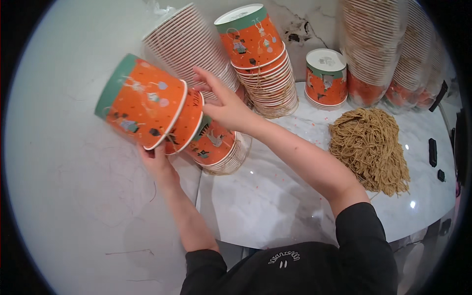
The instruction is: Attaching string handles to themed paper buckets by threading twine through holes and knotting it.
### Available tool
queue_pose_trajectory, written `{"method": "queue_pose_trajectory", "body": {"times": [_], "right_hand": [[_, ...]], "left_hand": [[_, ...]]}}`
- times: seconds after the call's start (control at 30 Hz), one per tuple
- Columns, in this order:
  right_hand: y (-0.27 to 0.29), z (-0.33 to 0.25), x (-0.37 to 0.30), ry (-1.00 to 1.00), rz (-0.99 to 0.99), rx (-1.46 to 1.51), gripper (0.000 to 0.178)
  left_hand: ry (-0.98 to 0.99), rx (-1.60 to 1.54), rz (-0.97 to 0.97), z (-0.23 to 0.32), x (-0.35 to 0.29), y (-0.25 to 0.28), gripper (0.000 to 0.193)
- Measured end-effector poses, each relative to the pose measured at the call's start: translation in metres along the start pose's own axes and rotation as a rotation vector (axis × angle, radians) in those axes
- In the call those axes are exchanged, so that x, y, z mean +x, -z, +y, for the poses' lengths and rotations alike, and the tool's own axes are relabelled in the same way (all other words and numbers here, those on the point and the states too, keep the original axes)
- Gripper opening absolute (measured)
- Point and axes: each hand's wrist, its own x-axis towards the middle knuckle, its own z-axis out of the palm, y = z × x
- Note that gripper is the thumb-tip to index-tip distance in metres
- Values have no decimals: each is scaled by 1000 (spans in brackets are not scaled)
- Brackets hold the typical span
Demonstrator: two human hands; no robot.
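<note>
An orange paper tub with a green base band and printed figures is tilted at the left, bottom end up and to the left. My left hand grips it from below near its white rim. Nested partly inside it is a second orange tub, with a further tub and several stacked rims beyond. My right hand lies over the second tub, fingers stretched and thumb apart, its thumb at that tub's rim. Thin tan strands cross the rims under the tubs.
A tan heap of thin strands lies on the white marbled table. Behind stand an upside-down tub stack, a leaning stack, a short stack and tall plastic-wrapped stacks. Small black objects lie at the right.
</note>
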Motion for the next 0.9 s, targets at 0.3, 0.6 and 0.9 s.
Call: {"method": "queue_pose_trajectory", "body": {"times": [0.3, 0.6, 0.9], "right_hand": [[-25, -35, -10, -545, 9, 587, 37], [-37, -53, -34, -74, -557, -221, 47], [4, -41, -65, 67, -342, -1232, 19]], "left_hand": [[126, -384, -41, 33, -5, -5, 64], [143, -535, -119, 54, -15, -15, 64], [-53, -283, 20, 12, -12, 14, 56]]}}
